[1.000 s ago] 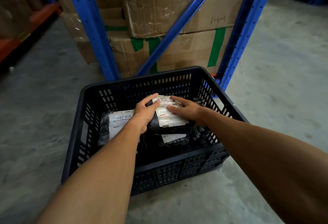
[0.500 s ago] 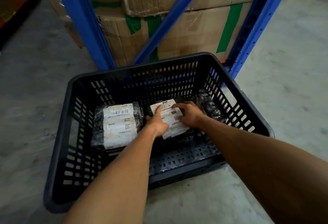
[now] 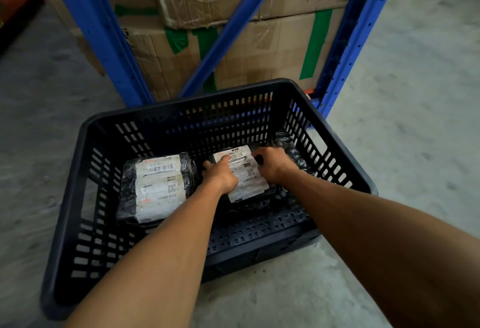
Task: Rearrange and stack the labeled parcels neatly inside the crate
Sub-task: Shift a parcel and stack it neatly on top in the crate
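Note:
A black slotted crate [image 3: 85, 179] stands on the concrete floor. On its left side lies a stack of black-wrapped parcels with white labels [image 3: 158, 187]. Right of it lies another labeled parcel [image 3: 246, 179], flat on the crate's bottom. My left hand [image 3: 220, 174] grips that parcel's left edge and my right hand [image 3: 272, 166] grips its right edge. A further black-wrapped parcel [image 3: 291, 145] is wedged against the crate's right wall, partly hidden behind my right hand.
Blue rack uprights [image 3: 104, 41] and a diagonal brace [image 3: 233, 31] rise just behind the crate, with taped cardboard boxes [image 3: 272, 47] between them. Bare concrete floor [image 3: 402, 93] spreads to the right and left.
Both hands lowered the right parcel from above the others down onto the crate's bottom beside the left stack. The camera has moved closer and tilted down.

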